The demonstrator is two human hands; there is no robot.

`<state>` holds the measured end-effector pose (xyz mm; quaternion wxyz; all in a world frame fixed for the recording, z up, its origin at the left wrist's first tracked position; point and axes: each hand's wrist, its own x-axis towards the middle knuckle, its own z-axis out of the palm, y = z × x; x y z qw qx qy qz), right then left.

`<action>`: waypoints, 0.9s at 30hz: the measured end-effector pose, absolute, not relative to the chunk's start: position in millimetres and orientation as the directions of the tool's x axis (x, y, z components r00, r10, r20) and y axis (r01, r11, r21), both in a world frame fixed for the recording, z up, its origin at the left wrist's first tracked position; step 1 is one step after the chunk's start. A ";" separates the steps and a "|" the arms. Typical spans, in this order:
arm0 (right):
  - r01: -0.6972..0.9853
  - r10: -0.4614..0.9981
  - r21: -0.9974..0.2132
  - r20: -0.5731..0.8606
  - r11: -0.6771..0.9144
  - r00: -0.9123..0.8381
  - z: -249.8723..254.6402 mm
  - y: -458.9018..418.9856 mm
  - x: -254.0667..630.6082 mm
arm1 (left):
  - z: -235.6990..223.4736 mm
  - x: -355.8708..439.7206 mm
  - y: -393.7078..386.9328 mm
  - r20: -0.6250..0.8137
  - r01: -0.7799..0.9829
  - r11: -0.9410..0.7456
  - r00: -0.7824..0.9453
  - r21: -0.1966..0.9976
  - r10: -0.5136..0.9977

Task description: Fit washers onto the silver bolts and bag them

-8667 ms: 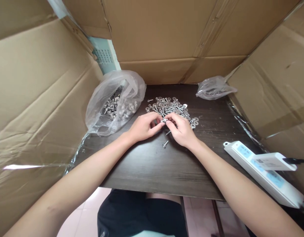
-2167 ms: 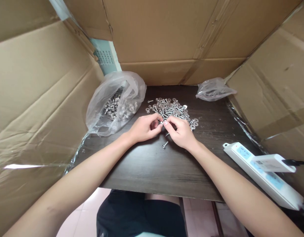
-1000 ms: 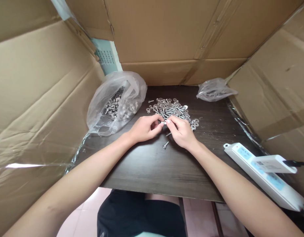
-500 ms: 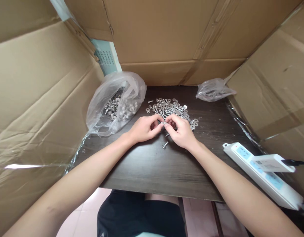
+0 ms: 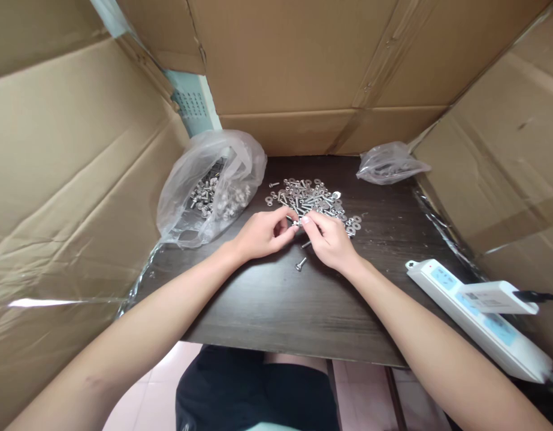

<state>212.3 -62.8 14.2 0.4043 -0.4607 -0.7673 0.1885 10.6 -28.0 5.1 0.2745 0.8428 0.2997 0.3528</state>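
My left hand (image 5: 268, 233) and my right hand (image 5: 330, 240) meet over the near edge of a pile of metal bolts, nuts and washers (image 5: 308, 193). Between their fingertips is a small shiny bolt (image 5: 296, 223), pinched by the left thumb and forefinger at one end. The right thumb and forefinger close on its other end; the fingers hide much of it, and whether a nut sits on it is too small to tell. A loose bolt (image 5: 300, 264) lies on the dark table just below my hands. Another bolt (image 5: 306, 244) partly shows beside the right hand.
A clear plastic bag (image 5: 168, 209) holding many bolts stands at left. At the back right lies a smaller plastic bag (image 5: 388, 163). A white power strip (image 5: 474, 317) with a plugged-in adapter (image 5: 501, 297) runs along the right. Cardboard walls (image 5: 303, 60) enclose the table.
My right thumb and forefinger have straightened and pressed together at the bolt, where the forefinger was more arched before. The left hand keeps its place.
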 end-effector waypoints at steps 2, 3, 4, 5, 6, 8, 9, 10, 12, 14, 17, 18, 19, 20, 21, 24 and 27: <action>0.554 0.863 -0.667 0.443 0.498 -0.243 14.9 -63.2 212.6 | 4.6 10.5 -27.6 0.430 0.310 -0.667 0.568 0.677 0.702; 0.556 0.865 -0.668 0.441 0.494 -0.239 14.9 -63.4 212.9 | 4.5 10.5 -27.5 0.431 0.311 -0.666 0.567 0.678 0.702; 0.558 0.867 -0.669 0.440 0.491 -0.234 14.7 -63.4 213.1 | 4.5 10.4 -27.4 0.432 0.311 -0.667 0.566 0.677 0.702; 0.560 0.868 -0.669 0.441 0.488 -0.230 14.4 -63.4 213.4 | 4.6 10.3 -27.4 0.433 0.311 -0.668 0.566 0.676 0.701; 0.560 0.868 -0.670 0.442 0.488 -0.227 13.9 -63.3 213.6 | 4.7 10.3 -27.5 0.434 0.312 -0.670 0.566 0.674 0.700; 0.558 0.866 -0.670 0.444 0.490 -0.228 12.9 -63.0 213.9 | 5.1 10.2 -27.7 0.435 0.312 -0.672 0.569 0.671 0.698; 0.558 0.866 -0.669 0.444 0.491 -0.229 12.5 -62.9 214.0 | 5.3 10.3 -27.8 0.433 0.312 -0.672 0.571 0.671 0.698; 0.558 0.866 -0.669 0.443 0.491 -0.231 12.2 -62.9 214.0 | 5.5 10.3 -27.8 0.430 0.313 -0.671 0.572 0.672 0.698; 0.562 0.869 -0.669 0.439 0.487 -0.230 12.0 -63.1 213.8 | 5.7 10.4 -27.9 0.423 0.314 -0.667 0.576 0.676 0.700; 0.566 0.871 -0.668 0.434 0.483 -0.231 12.0 -63.3 213.4 | 5.8 10.6 -27.8 0.419 0.315 -0.664 0.576 0.679 0.702; 0.568 0.868 -0.662 0.435 0.489 -0.240 12.4 -63.2 212.6 | 5.7 10.7 -27.8 0.424 0.314 -0.665 0.572 0.678 0.702; 0.569 0.866 -0.659 0.436 0.492 -0.244 12.6 -63.0 212.5 | 5.7 10.8 -27.9 0.425 0.314 -0.666 0.571 0.677 0.702; 0.571 0.864 -0.655 0.439 0.496 -0.247 12.7 -62.8 212.3 | 5.7 10.8 -28.0 0.425 0.313 -0.666 0.573 0.677 0.701; 0.573 0.862 -0.651 0.441 0.499 -0.249 12.8 -62.6 212.2 | 5.7 10.8 -28.1 0.423 0.313 -0.666 0.575 0.676 0.700; 0.575 0.861 -0.647 0.442 0.501 -0.252 12.9 -62.5 212.2 | 5.7 10.7 -28.2 0.421 0.314 -0.667 0.578 0.676 0.699; 0.583 0.858 -0.638 0.447 0.503 -0.251 13.2 -62.6 211.9 | 5.9 10.4 -28.3 0.413 0.322 -0.666 0.584 0.673 0.699; 0.587 0.861 -0.639 0.444 0.497 -0.247 13.5 -63.0 211.7 | 6.1 10.3 -28.3 0.408 0.328 -0.665 0.586 0.671 0.700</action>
